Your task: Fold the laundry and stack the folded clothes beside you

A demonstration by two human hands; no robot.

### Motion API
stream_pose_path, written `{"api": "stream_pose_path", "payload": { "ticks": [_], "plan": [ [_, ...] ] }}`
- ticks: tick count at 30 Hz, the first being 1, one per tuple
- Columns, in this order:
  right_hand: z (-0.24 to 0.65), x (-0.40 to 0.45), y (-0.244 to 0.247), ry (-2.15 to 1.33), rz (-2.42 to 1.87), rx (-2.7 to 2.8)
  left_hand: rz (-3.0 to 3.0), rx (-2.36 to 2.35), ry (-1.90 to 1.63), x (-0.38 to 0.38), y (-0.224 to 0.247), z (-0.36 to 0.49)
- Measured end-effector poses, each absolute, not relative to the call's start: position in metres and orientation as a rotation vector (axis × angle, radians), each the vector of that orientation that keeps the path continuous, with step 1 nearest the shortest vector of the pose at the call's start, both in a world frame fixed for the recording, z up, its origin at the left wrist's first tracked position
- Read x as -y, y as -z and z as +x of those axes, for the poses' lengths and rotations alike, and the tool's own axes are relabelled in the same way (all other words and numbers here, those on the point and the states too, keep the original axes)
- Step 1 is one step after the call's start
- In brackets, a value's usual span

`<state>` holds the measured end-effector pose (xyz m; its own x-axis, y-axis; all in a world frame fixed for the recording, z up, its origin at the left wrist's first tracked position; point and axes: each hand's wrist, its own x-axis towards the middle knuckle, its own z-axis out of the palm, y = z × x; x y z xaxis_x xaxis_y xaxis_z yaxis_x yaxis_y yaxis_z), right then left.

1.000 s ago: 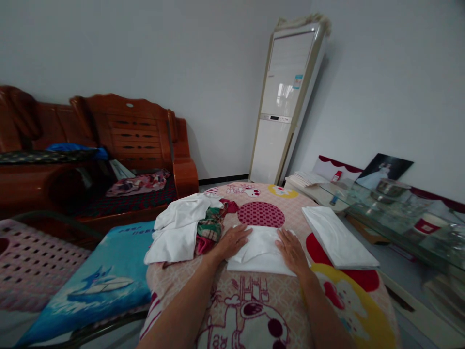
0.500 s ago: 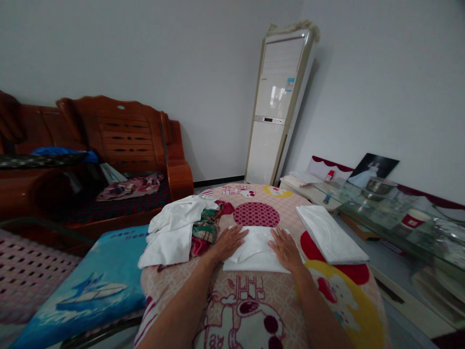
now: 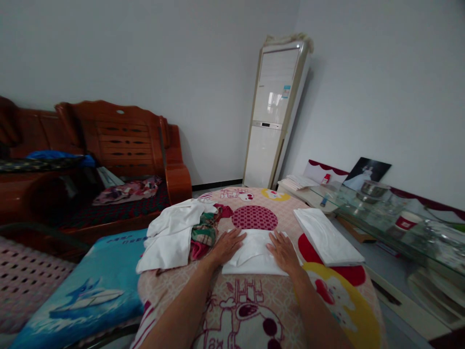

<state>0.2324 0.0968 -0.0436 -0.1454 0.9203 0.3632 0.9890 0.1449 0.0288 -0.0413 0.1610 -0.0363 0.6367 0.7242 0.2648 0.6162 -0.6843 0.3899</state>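
A folded white cloth (image 3: pixel 252 252), perhaps a garment, lies on the round table in front of me. My left hand (image 3: pixel 228 246) rests flat on its left side, fingers spread. On its right side lies my right hand (image 3: pixel 283 251), also flat with fingers apart. To the left is a loose heap of white cloth (image 3: pixel 169 237) beside a green and red plaid cloth (image 3: pixel 204 230). A second folded white cloth (image 3: pixel 327 237) lies flat on the table to the right.
A patterned pink tablecloth (image 3: pixel 254 291) covers the table. At left stand a blue cushion (image 3: pixel 90 286) on a chair and a wooden sofa (image 3: pixel 123 145). Behind is a tall white air conditioner (image 3: pixel 267 116). A glass-topped cabinet (image 3: pixel 381 220) with cups and a photo stands at right.
The view has shifted slightly, so everything sits a little lower and further left. Both hands stay flat on the folded white cloth.
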Motion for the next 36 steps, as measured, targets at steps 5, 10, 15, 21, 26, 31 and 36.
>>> {"api": "stream_pose_path", "payload": {
  "ticks": [5,10,15,21,26,31,36],
  "plan": [
    [0.232,-0.096,0.044,0.392,-1.861,2.156,2.567,-1.106,-0.546,-0.160,0.033,-0.040],
    [0.232,-0.095,0.043,0.399,-1.866,2.175,2.565,-1.089,-0.559,-0.159,0.033,-0.042],
    [0.231,-0.095,0.041,0.390,-1.855,2.174,2.525,-1.179,-0.586,-0.159,0.024,-0.037],
    [0.231,-0.097,0.045,0.362,-1.907,2.149,2.613,-1.062,-0.708,-0.152,0.003,0.006],
    [0.234,-0.099,0.051,0.362,-1.882,2.143,2.738,-1.077,-0.526,-0.139,0.017,0.032],
    [0.234,-0.095,0.051,0.373,-1.809,2.089,2.806,-1.097,-0.463,-0.135,0.028,0.030],
    [0.230,-0.091,0.047,0.367,-1.772,2.120,2.830,-1.085,-0.467,-0.134,0.023,0.028]
  ]
}}
